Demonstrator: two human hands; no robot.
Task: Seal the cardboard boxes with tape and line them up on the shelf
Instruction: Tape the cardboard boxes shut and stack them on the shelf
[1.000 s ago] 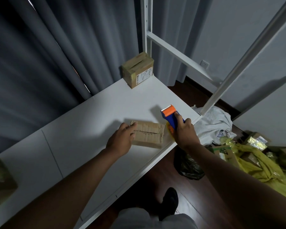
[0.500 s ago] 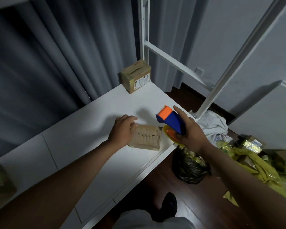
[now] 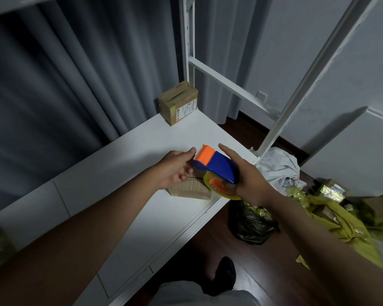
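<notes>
One box [image 3: 179, 105] stands taped at the shelf's [image 3: 111, 171] back corner, while a second box [image 3: 191, 189] lies near the front edge. Above it, the left hand [image 3: 176, 167] pinches at the nose of the tape dispenser [image 3: 217, 171], likely freeing the tape end; the right hand [image 3: 247, 181] grips the dispenser's body, so sealing looks unfinished

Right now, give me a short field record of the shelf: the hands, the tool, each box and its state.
right hand: holds the blue and orange tape dispenser raised over the near box
left hand: fingers at the dispenser's orange front end
near box: flat brown cardboard box at the front edge of the white shelf board, partly hidden by the hands
far box: small taped brown cardboard box with a printed label, at the back corner
boxes: well apart, not lined up
</notes>
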